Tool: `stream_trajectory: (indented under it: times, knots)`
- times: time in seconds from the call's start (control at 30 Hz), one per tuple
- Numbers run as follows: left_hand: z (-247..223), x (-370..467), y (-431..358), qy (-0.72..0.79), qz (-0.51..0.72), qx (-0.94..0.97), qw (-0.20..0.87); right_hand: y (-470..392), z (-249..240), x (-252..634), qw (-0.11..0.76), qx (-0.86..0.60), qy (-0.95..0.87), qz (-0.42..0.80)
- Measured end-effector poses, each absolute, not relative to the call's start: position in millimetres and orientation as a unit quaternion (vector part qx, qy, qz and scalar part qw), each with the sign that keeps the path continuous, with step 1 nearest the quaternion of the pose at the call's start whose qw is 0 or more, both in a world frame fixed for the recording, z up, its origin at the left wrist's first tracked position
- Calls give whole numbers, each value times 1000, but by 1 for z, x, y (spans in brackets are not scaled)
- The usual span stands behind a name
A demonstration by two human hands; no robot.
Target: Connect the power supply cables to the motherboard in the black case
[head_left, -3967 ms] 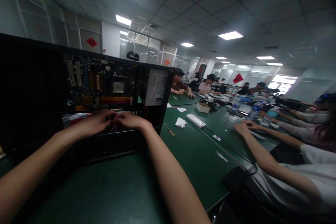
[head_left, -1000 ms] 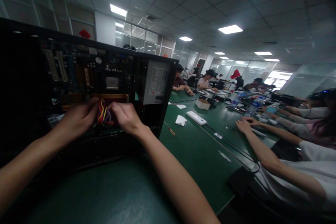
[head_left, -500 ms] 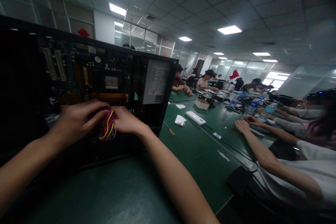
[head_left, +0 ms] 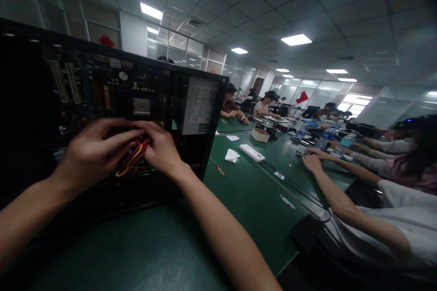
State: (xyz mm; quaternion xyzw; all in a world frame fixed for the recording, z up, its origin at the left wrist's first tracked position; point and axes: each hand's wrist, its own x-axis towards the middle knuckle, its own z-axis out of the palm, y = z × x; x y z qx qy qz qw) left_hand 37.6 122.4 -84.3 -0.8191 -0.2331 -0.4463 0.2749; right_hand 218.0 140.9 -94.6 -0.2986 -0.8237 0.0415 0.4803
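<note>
An opened black computer case stands on the green table at the left, its inside facing me. In front of the motherboard, my left hand and my right hand meet around a bundle of red, yellow and dark cables. Both hands have their fingers closed on the bundle, and a loop of it hangs below them. The left fingers are slightly blurred. Above and right of my right hand sits the power supply with its label. Where the cables end is hidden behind my fingers.
Right of the case, a screwdriver, a crumpled white paper and a white power bank lie on the green table. A small box and water bottles stand farther off. A co-worker's hands rest at the right.
My left hand has shifted slightly and its fingers have spread over the cables. My right hand has moved up a little. The cable loop has swung left; the whole view has shifted slightly.
</note>
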Motion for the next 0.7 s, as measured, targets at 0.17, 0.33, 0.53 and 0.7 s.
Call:
stream_trajectory:
  times: [0.17,0.33,0.53,0.7]
  knots:
    - [-76,19,133,-228,-422,-824,301,142,-95,217,441,-393,-807,0]
    - [-71,-10,154,-366,-264,-855,256,136,-91,216,355,-489,-796,-32]
    - [-82,-15,165,-467,-192,-839,201,134,-95,213,172,-608,-775,-19]
    - [-83,-8,158,-453,-200,-849,182,134,-98,212,165,-597,-785,-25]
